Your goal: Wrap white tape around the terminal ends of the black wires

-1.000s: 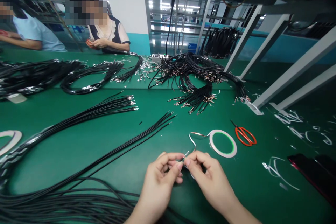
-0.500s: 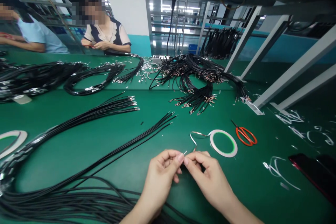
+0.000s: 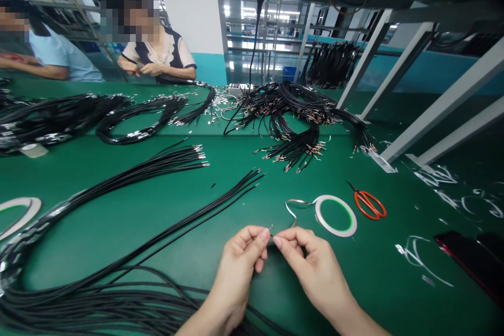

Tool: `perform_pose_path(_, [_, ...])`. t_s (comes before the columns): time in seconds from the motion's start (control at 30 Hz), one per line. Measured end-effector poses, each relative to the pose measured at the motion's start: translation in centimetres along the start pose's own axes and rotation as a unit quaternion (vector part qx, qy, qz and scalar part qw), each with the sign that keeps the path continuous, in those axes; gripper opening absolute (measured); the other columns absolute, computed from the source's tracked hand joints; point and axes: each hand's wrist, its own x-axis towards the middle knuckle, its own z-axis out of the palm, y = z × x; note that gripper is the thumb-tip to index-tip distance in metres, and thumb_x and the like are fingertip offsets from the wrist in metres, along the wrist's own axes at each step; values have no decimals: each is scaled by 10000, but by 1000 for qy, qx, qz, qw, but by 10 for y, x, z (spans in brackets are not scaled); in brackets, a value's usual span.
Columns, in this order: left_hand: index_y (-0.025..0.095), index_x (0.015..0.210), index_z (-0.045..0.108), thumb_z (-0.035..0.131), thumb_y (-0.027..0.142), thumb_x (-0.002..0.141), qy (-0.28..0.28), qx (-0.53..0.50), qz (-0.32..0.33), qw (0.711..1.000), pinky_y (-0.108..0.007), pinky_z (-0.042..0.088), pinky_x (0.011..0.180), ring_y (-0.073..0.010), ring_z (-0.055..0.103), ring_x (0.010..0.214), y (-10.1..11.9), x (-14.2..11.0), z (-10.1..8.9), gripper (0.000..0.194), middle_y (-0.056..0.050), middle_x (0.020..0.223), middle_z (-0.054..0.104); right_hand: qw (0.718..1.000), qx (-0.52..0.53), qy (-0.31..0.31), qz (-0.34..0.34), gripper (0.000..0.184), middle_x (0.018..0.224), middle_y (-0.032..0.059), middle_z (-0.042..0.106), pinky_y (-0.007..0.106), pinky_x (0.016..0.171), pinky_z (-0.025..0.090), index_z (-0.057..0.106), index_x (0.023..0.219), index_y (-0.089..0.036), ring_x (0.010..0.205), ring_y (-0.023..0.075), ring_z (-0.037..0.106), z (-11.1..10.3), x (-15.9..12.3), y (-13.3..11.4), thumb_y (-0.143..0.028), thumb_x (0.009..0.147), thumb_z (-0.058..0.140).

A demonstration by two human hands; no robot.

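Found left fingers (image 3: 263, 236) pinching a thin wire tip (image 3: 271, 227), right fingers (image 3: 279, 242) pinched narrow just beside, contents unclear, and tape roll (image 3: 318, 210) at two o'clock on desk (image 3: 378, 273).

A: State the counts.
B: Bare hands (image 3: 241, 260) (image 3: 318, 268): 2. Ring-shaped rolls (image 3: 342, 233) (image 3: 35, 207): 2. Orange-handled scissors (image 3: 369, 205): 1 pair. Small white roll (image 3: 34, 151): 1.
A: Persons (image 3: 165, 58) (image 3: 59, 55) across the bench (image 3: 228, 155)?
B: 2 visible.
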Motion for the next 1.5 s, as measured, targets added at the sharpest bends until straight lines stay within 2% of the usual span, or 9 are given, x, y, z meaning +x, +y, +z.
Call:
perform_pose_path(0.1, [119, 733, 633, 728, 352, 736, -32, -46, -35, 998, -126, 297, 450, -11, 359, 425, 2, 1, -2, 252, 67, 513, 502, 1000, 9, -8, 10, 242, 653, 15, 639, 263, 594, 395, 693, 809, -182, 650, 170, 513, 0, 2, 1, -352, 887, 540])
perform_pose_path(0.2, [117, 829, 679, 767, 299, 698, -71, -70, -50, 994, -135, 407, 535, -36, 503, 528, 5, 3, -6, 240, 19, 641, 608, 1000, 7, -2, 17, 250, 627, 10, 613, 257, 562, 371, 684, 763, -174, 618, 159, 472, -2, 3, 2, -346, 878, 544])
perform_pose_path(0.33, [112, 829, 701, 823, 286, 602, -28, 0, -11, 1000, -217, 510, 623, -121, 640, 623, 4, 7, -9, 311, -48, 727, 705, 1000, -3, 5, 15, 256, 629, 23, 618, 261, 565, 381, 686, 728, -163, 626, 166, 482, -1, 3, 2, -346, 859, 562])
perform_pose_path(0.4, [116, 795, 705, 805, 307, 620, -6, 44, 21, 999, -226, 523, 612, -141, 660, 619, 1, 8, -9, 278, -56, 701, 718, 1000, -3, 5, 8, 259, 626, 29, 630, 266, 575, 392, 690, 722, -164, 639, 174, 502, 0, 1, 1, -346, 856, 563])
perform_pose_path(0.53, [134, 812, 696, 743, 311, 698, -8, 79, 58, 995, -235, 538, 631, -158, 685, 664, -4, 8, -9, 216, -57, 740, 731, 1000, 2, 14, -4, 267, 632, 37, 649, 270, 587, 406, 692, 726, -167, 647, 178, 519, 2, -1, 0, -342, 866, 548])
perform_pose_path(0.77, [111, 780, 663, 761, 328, 678, -28, 42, 23, 998, -206, 524, 560, -121, 644, 565, 2, 6, -8, 259, -27, 638, 685, 1000, 18, 10, 2, 259, 634, 19, 608, 259, 569, 379, 684, 758, -164, 637, 165, 490, 0, 1, 1, -341, 880, 540])
perform_pose_path(0.93, [103, 778, 660, 739, 331, 717, -59, 28, 6, 998, -178, 492, 536, -87, 604, 539, 5, 3, -7, 250, -23, 670, 666, 1000, 25, -4, 5, 249, 659, 14, 625, 261, 588, 375, 678, 778, -176, 637, 158, 477, -2, 1, 0, -338, 895, 529])
perform_pose_path(1.23, [91, 739, 652, 694, 339, 769, -105, 25, -24, 994, -149, 417, 495, -63, 525, 471, 5, 2, -9, 254, -13, 546, 619, 999, 36, -17, 7, 258, 693, 24, 665, 263, 597, 380, 682, 785, -181, 642, 162, 509, -3, 2, 0, -362, 894, 533])
perform_pose_path(1.5, [97, 713, 638, 629, 328, 830, -141, 8, -37, 989, -140, 357, 465, -35, 438, 432, 5, 2, -11, 259, 13, 538, 559, 997, 75, -37, 4, 248, 686, 20, 660, 249, 567, 365, 669, 790, -169, 596, 138, 504, -4, 5, -1, -361, 887, 545])
